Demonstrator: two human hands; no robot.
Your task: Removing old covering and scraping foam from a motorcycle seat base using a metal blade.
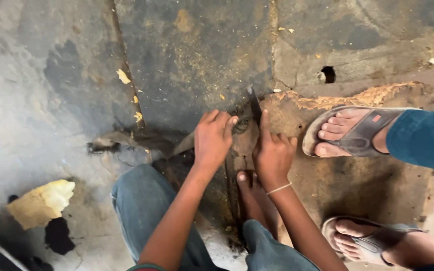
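The left hand [212,138] curls its fingers over a dark piece of husk [242,125] pressed against an upright blade [254,106]. The right hand [273,153] grasps the blade's base, forefinger stretched up along it. Below both hands, a bare foot [249,193] rests on the floor [51,125]; right of them stands another person's sandalled foot [350,131].

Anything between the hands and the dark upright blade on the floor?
Nothing visible. The right hand points its forefinger up along the blade, seemingly touching it. The left hand rests its fingers beside the blade's base. The sandalled foot stands apart, to the right.
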